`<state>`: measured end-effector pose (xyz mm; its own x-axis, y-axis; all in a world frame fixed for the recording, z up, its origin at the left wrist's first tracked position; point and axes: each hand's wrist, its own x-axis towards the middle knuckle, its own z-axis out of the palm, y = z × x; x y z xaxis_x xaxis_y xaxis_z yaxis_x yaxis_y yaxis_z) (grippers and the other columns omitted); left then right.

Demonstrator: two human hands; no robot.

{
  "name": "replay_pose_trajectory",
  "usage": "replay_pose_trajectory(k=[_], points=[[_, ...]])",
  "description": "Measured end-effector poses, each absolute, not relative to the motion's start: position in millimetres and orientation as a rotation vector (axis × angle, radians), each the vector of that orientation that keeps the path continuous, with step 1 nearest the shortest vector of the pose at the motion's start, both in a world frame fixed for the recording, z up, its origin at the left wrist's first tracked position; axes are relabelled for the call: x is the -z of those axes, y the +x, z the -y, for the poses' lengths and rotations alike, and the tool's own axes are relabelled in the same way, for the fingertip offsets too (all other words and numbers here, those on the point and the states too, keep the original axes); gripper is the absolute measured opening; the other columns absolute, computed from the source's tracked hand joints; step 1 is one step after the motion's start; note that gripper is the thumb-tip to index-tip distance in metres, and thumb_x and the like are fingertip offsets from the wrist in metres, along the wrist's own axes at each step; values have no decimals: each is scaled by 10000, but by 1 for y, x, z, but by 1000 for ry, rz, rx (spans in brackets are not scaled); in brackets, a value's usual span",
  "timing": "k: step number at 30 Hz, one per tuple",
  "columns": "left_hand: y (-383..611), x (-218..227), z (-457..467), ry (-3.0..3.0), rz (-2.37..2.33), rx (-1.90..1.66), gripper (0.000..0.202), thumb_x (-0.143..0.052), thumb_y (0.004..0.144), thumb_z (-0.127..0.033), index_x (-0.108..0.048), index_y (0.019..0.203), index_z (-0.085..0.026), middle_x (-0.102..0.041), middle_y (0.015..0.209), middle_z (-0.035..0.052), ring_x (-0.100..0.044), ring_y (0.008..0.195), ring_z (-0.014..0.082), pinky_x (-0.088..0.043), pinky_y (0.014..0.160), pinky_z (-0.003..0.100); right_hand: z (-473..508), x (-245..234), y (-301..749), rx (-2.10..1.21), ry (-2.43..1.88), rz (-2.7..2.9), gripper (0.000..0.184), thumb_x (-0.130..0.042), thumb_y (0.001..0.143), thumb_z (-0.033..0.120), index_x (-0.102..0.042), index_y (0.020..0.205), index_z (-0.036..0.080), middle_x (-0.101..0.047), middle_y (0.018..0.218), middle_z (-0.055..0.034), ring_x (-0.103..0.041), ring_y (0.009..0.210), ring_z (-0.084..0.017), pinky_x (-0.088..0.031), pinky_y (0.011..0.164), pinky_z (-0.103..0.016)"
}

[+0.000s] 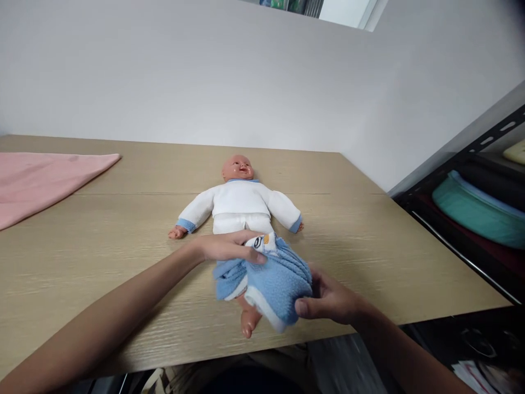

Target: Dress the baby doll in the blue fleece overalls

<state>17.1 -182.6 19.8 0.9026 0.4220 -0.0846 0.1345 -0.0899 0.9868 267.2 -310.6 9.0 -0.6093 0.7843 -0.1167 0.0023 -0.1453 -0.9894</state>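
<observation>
A baby doll [238, 168] lies on its back on the table, head toward the wall, arms spread. It wears a white long-sleeved top [241, 198] with blue cuffs and collar. Blue terry pants [276, 279] with white hems and a patterned patch are bunched around its legs. One bare foot [248, 323] sticks out below a hem; the other foot is hidden in the fabric. My left hand [229, 249] grips the pants near the patch, thumb on top. My right hand [328, 298] holds the outer side of the pant leg, thumb in front, other fingers behind.
A pink cloth [45, 178] lies on the wooden table [123, 262] at the left. On the right, a black metal shelf [455, 257] holds a teal rounded item [478, 210]. A pale wall [172, 71] rises behind the table. The table's front edge is close to my body.
</observation>
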Motion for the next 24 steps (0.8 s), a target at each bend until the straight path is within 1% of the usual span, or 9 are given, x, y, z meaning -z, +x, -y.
replay_pose_trajectory(k=[3, 5, 9, 12, 14, 16, 18, 21, 24], points=[[16, -16, 180, 1520, -225, 20, 484, -920, 757, -514, -772, 1102, -208, -817, 1098, 58, -771, 975, 275, -643, 871, 361, 315, -6, 265, -1713, -975, 1492, 493, -786, 883, 690, -689, 860, 208, -617, 765, -4, -560, 713, -165, -495, 696, -295], [14, -15, 177, 1512, -186, 124, 465, -944, 755, -530, -785, 1038, -197, -825, 1025, 66, -777, 924, 279, -655, 863, 383, 317, -3, 263, -1615, -1093, 1447, 509, -732, 914, 728, -689, 892, 221, -639, 800, -14, -574, 744, -180, -509, 715, -309], [12, -15, 175, 1557, -192, 51, 486, -878, 828, -616, -812, 1063, -195, -836, 1035, 47, -769, 982, 268, -639, 963, 368, 320, -3, 262, -1700, -1156, 1487, 488, -680, 972, 699, -713, 994, 213, -668, 877, -14, -569, 770, -168, -509, 730, -298], [12, -18, 176, 1576, -168, 17, 491, -792, 908, -646, -819, 1076, -185, -837, 1108, 52, -755, 1061, 270, -606, 1043, 355, 326, -7, 263, -1776, -1074, 1576, 487, -789, 896, 671, -745, 1001, 197, -717, 909, -21, -626, 818, -189, -540, 782, -317], [14, -23, 179, 1594, -173, 22, 442, -744, 970, -594, -808, 1098, -176, -830, 1129, 52, -748, 1070, 257, -593, 1054, 346, 332, -11, 259, -1700, -1134, 1577, 488, -867, 832, 630, -770, 1044, 201, -769, 983, -42, -688, 928, -242, -570, 869, -358], [18, -29, 184, 1600, -167, 21, 380, -740, 995, -512, -782, 1154, -169, -822, 1124, 46, -742, 1061, 237, -590, 1028, 327, 337, -15, 250, -1482, -1282, 1480, 438, -823, 897, 577, -767, 1141, 218, -796, 1079, -61, -722, 1027, -273, -577, 946, -392], [23, -35, 191, 1610, -137, -11, 353, -777, 973, -431, -759, 1201, -162, -810, 1145, 46, -733, 1085, 230, -578, 1021, 317, 340, -18, 241, -1129, -1393, 1431, 331, -732, 981, 492, -741, 1188, 234, -786, 1149, -70, -733, 1069, -268, -573, 973, -391], [30, -41, 201, 1698, -154, -95, 254, -767, 950, -293, -755, 1163, -155, -793, 1189, 62, -719, 1133, 244, -549, 1056, 341, 339, -22, 234, -716, -1493, 1547, 210, -727, 939, 360, -703, 1110, 241, -765, 1083, -46, -733, 979, -242, -564, 877, -351], [32, -40, 209, 1820, -349, -179, 191, -682, 913, -176, -719, 1100, -183, -780, 1108, 22, -717, 1036, 221, -555, 951, 323, 339, -23, 237, -697, -1689, 1659, 143, -691, 888, 321, -648, 1007, 254, -725, 842, 15, -685, 744, -210, -509, 700, -329]])
